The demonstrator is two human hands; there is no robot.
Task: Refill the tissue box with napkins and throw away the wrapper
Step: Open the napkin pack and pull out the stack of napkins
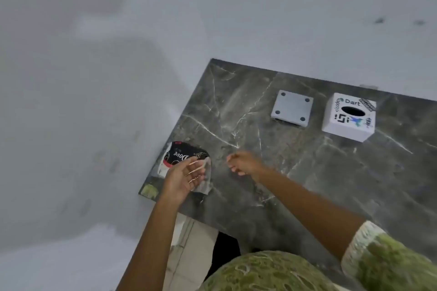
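Observation:
A napkin pack in a black, red and white wrapper (183,155) lies at the near left corner of the dark marble table (307,172). My left hand (183,181) rests against the pack's near side, fingers spread, with clear wrapper film (205,178) under the fingertips. My right hand (243,163) hovers just to the right of the pack, fingers loosely curled with nothing visible in them. The white tissue box (348,117), with stickers and a dark oval slot on top, stands at the far right. Its grey base plate (292,108) lies flat beside it, to the left.
The table's left edge and near left corner are close to the pack. A pale wall runs behind and to the left. Light floor tiles (186,250) show below the table's near edge.

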